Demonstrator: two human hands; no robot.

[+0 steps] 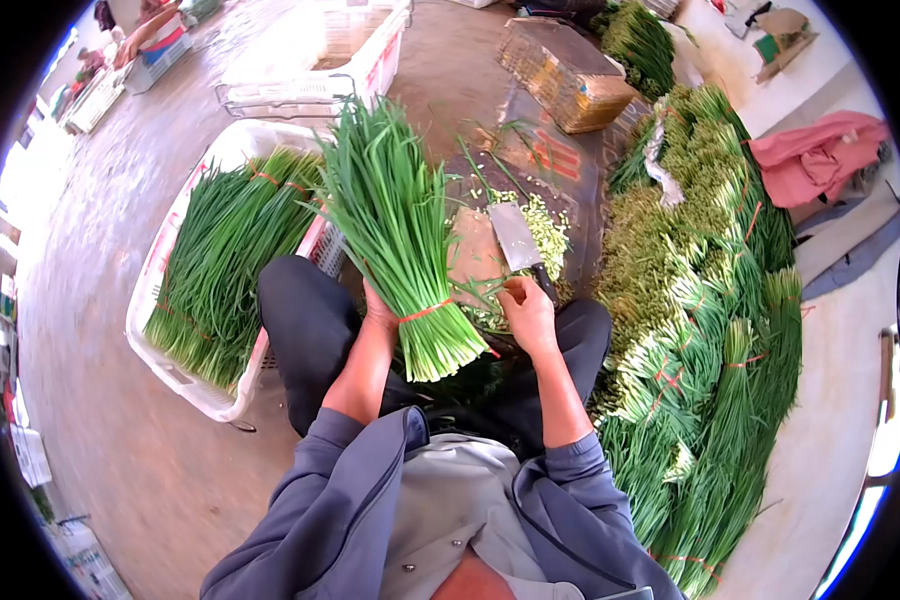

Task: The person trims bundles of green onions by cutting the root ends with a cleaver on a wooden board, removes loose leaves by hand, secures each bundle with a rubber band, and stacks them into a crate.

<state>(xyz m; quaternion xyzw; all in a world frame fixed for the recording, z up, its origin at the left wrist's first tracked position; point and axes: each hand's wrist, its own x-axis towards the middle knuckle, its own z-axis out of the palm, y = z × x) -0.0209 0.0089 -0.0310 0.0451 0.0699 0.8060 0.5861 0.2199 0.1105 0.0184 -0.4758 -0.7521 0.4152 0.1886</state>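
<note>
My left hand point(378, 308) is closed around a thick bunch of garlic chives point(390, 220), tied near its cut ends with a red band point(425, 311). The green leaves point away from me and the pale ends face my lap. My right hand point(527, 315) is closed in a pinch beside the handle of a cleaver point(513, 237); what the fingers hold, if anything, is too small to make out. The cleaver lies on a cutting board point(473, 245), its blade next to chopped pale stem ends point(546, 232).
To my left stands a white plastic crate point(142, 330) with tied chive bunches point(232, 250). A large heap of chives point(670, 330) lies along my right. Ahead are another white crate point(380, 75) and a worn cardboard box point(560, 80). A pink garment point(815, 158) hangs at right.
</note>
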